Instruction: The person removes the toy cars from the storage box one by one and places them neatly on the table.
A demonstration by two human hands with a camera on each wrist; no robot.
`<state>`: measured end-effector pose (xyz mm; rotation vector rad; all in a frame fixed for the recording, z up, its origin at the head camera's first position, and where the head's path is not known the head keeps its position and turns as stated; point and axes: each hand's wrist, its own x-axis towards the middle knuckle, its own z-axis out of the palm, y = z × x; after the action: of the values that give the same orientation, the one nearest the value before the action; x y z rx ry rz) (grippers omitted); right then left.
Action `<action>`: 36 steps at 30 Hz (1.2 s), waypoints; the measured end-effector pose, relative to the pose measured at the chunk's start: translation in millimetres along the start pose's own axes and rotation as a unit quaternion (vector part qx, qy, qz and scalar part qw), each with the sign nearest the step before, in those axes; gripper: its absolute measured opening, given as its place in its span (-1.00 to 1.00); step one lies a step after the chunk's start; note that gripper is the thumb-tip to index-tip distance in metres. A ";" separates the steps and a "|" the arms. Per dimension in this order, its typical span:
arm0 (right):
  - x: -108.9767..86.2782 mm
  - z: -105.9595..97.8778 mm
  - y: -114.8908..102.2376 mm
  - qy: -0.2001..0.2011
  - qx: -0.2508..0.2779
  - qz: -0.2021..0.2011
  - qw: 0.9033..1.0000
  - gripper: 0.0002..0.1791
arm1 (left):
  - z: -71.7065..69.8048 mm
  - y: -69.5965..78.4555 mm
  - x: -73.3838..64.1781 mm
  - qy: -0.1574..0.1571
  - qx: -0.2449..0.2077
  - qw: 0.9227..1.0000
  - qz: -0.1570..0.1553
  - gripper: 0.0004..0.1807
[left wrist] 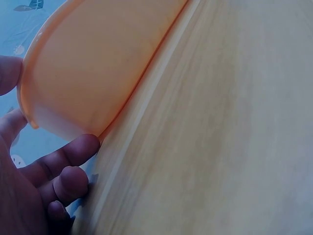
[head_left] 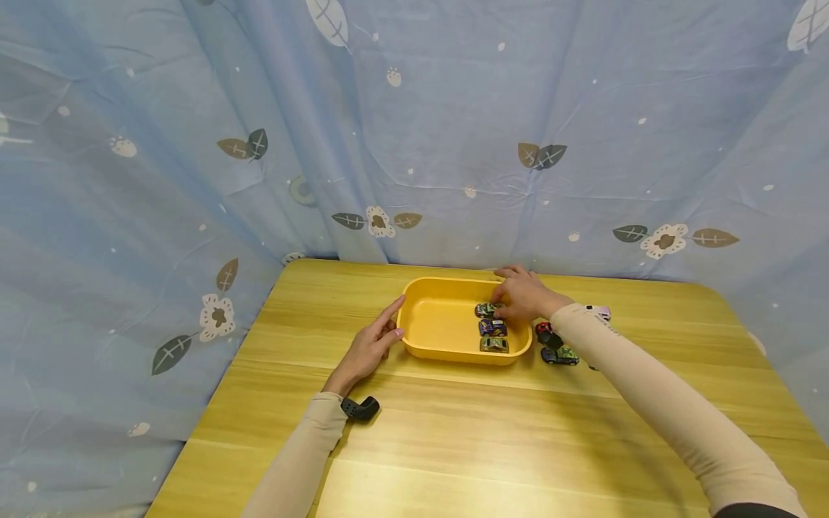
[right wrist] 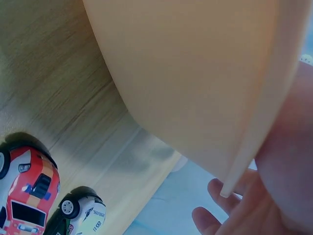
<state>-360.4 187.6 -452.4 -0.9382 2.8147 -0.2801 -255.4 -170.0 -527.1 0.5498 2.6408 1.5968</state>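
Observation:
A yellow plastic tray [head_left: 440,353] stands on the table. My left hand [head_left: 369,351] touches its left end, index finger and thumb spread at the rim; the left wrist view shows other fingers against the outer wall. Inside the right half, three toy cars lie in a column: a green-and-black car [head_left: 486,309], a purple car [head_left: 492,328] and a gold-coloured car [head_left: 494,345]. My right hand [head_left: 523,293] reaches over the tray's right side and pinches the green-and-black car at its right end. In the right wrist view the tray wall [right wrist: 195,73] hides the fingertips.
Right of the tray, partly under the right forearm, are more toy cars: a red car [right wrist: 32,188], a green car [head_left: 562,355] and a pale car [head_left: 601,312]. A wooden table [head_left: 453,439] extends toward me. A blue patterned curtain [head_left: 440,129] hangs behind it.

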 end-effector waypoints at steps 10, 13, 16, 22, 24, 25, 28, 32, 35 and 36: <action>-5.7 0.6 -6.3 0.010 -0.019 -0.005 1.000 -0.77 | 1.2 -0.9 0.0 0.001 -0.001 1.000 0.000 -0.33; -6.8 1.7 -7.3 0.013 -0.025 -0.006 1.000 -0.78 | 2.1 -1.3 -0.4 0.002 -0.002 1.000 0.002 -0.33; -8.9 2.3 -7.3 0.018 -0.028 -0.007 0.999 -0.81 | 2.8 -1.1 -0.7 -0.001 -0.002 1.000 0.003 -0.32; -13.5 -5.2 -5.8 0.038 -0.023 -0.020 0.999 -0.82 | 2.5 1.2 -0.8 -0.001 -0.002 1.000 0.001 -0.33; -15.4 -10.4 -5.5 0.046 -0.021 -0.025 0.998 -0.79 | 2.1 2.0 -0.6 0.001 0.000 1.000 0.002 -0.33; -16.7 -13.1 -5.4 0.049 -0.019 -0.026 0.998 -0.78 | 1.8 1.9 -0.5 0.002 0.002 1.000 0.002 -0.33; -22.2 -21.6 -6.3 0.052 -0.015 -0.027 0.998 -0.76 | 1.0 1.9 -0.7 0.004 0.007 1.000 0.002 -0.33; -32.4 -31.7 -6.8 0.056 -0.007 -0.029 0.998 -0.76 | 0.8 0.6 -0.9 0.005 0.005 1.000 0.001 -0.33; -40.4 -38.7 -4.8 0.065 -0.006 -0.028 0.997 -0.78 | 1.6 -0.7 -0.7 0.006 0.004 1.000 0.000 -0.32; -43.0 -41.5 -3.9 0.068 -0.006 -0.027 0.997 -0.79 | 1.9 -1.1 -0.4 0.006 0.004 1.000 -0.001 -0.32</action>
<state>-332.9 215.7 -407.3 -1.0367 2.9209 -0.3466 -255.0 -168.9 -529.0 0.5413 2.6559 1.5945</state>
